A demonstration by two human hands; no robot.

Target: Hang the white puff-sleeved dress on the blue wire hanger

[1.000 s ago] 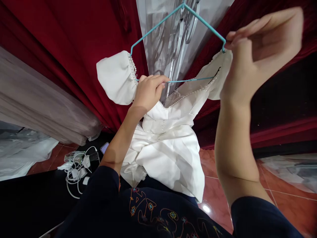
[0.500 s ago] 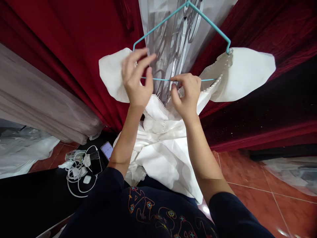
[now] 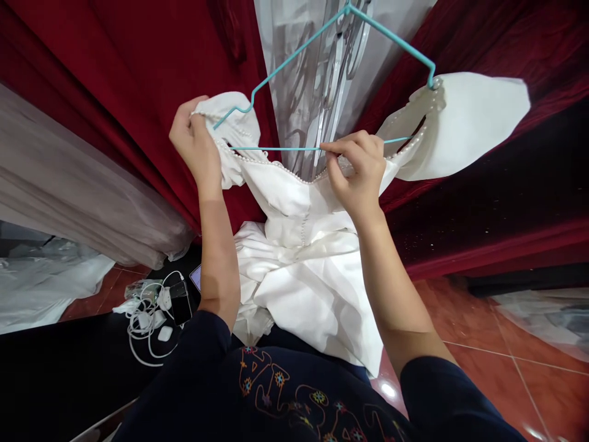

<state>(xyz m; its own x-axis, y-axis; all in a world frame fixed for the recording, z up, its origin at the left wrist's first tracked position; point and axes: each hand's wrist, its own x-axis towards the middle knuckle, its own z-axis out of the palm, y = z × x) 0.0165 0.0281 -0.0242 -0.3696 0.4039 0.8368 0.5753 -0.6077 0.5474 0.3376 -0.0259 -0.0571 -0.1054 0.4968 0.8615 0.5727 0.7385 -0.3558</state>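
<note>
A white dress (image 3: 288,193) with a pearl-edged neckline hangs on a light blue hanger (image 3: 294,56), its skirt (image 3: 317,301) spread down to my lap. My left hand (image 3: 196,144) is closed on the dress's left puffed sleeve (image 3: 234,116), pulling its beaded edge outward past the hanger's end. That left shoulder of the hanger now shows bare in front of the sleeve. With thumb and fingers, my right hand (image 3: 356,169) pinches the hanger's thin lower bar near its middle. The right sleeve (image 3: 473,126) sits on the hanger's other end, its pearl trim by the hook-shaped notch.
Dark red curtains (image 3: 138,67) hang on both sides, with clear-wrapped hangers (image 3: 334,73) between them. At lower left, a black surface (image 3: 69,362) bears white cables (image 3: 142,322), a dark phone (image 3: 180,302) and a small white case (image 3: 164,333). Red tiles (image 3: 478,325) cover the floor at right.
My left hand has moved left from the hanger's end and taken hold of the left sleeve, drawing it outward. My right hand stays on the lower bar, shifted slightly right.
</note>
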